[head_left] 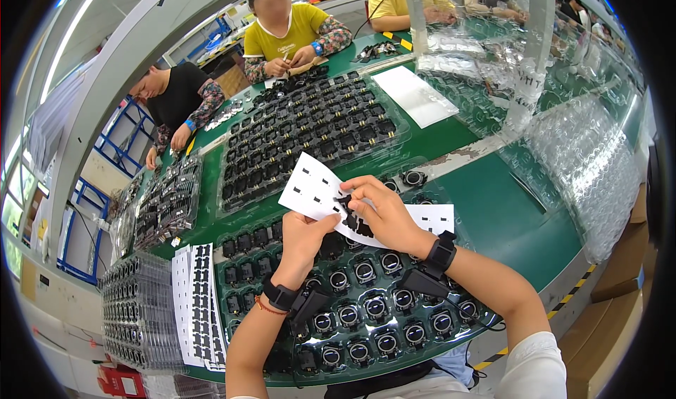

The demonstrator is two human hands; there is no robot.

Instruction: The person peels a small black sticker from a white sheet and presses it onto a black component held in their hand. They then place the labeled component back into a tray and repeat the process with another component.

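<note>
The left hand pinches a seemingly part-used white paper sheet (flat black stickers remain), the right hand a small black piece.

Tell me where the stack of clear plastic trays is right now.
In the head view, the stack of clear plastic trays is at the lower left, just left of the black-and-white sheets.

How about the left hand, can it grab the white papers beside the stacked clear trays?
Probably yes, if the left hand lets go of its white sheet first; nothing seems to cover those white papers.
</note>
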